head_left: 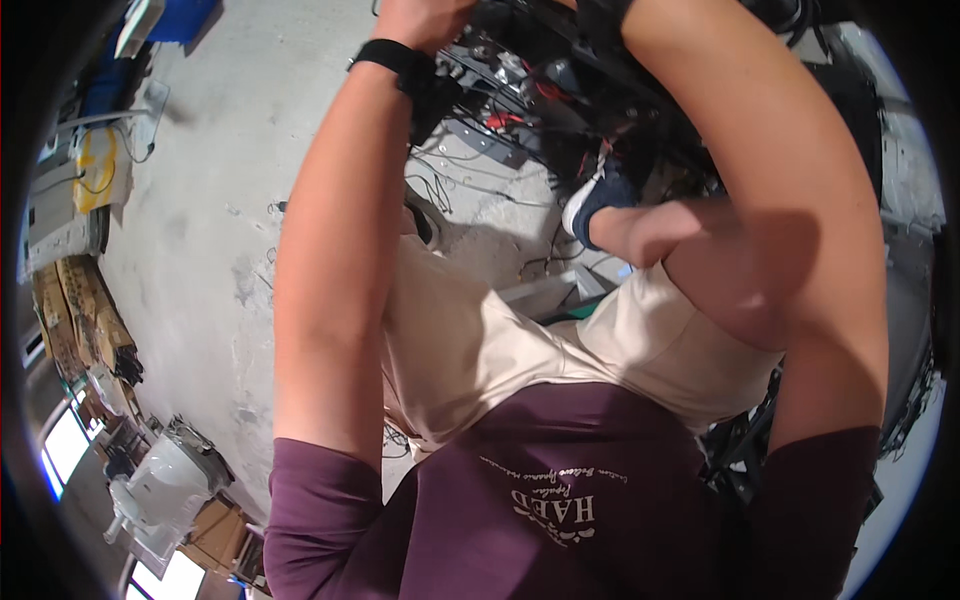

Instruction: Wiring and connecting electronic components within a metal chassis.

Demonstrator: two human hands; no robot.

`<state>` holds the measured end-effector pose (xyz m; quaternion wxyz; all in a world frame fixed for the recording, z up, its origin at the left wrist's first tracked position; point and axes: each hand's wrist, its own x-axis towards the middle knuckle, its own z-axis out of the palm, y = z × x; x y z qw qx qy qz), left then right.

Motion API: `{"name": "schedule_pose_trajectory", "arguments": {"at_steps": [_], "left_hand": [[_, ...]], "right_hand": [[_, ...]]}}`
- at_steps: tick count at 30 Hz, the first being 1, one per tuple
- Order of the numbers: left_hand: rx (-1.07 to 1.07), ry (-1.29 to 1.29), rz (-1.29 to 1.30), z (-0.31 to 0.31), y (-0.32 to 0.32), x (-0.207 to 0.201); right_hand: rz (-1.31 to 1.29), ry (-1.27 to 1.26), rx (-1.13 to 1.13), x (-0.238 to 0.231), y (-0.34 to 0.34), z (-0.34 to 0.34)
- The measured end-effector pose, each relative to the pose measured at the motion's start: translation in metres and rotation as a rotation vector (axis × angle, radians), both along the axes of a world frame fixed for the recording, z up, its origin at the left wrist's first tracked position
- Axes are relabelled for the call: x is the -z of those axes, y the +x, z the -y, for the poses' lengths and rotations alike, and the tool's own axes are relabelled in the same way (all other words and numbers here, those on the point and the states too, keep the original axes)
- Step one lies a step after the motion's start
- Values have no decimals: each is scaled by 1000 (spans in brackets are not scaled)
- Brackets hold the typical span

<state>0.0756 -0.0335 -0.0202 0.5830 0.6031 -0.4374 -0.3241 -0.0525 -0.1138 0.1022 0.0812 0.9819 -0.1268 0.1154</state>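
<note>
We're looking down past our own chest, both arms stretched to the far edge. Left hand (425,20) is cut off by the frame top; it sits on the tangle of dark gear and cables (540,90), w/ a black wrist strap (395,55) just below it. Fingers aren't visible, so we can't tell if they're curled on anything or spread. Right hand is out of frame; only the forearm (760,150) shows, running up to the top edge over the same gear.

The gear: black frame pieces, w/ thin black wires, a few red ones, and metal bits, sprawled on the concrete floor (220,180) at far centre. Nearer, a blue shoe w/ white sole (590,200) pokes out beside it.

Far left: cardboard boxes (80,310), and a white machine (165,480) near left.
</note>
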Motion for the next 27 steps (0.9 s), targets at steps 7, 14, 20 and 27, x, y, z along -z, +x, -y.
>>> {"name": "schedule_pose_trajectory", "arguments": {"at_steps": [7,14,20,27], "left_hand": [[-57,-201,-53,6,-25,-9],[-97,-171,-18,4,-20,3],[-76,-161,32,3,-20,1],[-128,-231,35,6,-25,-4]], "right_hand": [[57,-21,-37,9,6,5],[32,-75,-76,14,2,4],[-10,-16,-5,13,3,1],[48,-4,-69,18,6,5]]}}
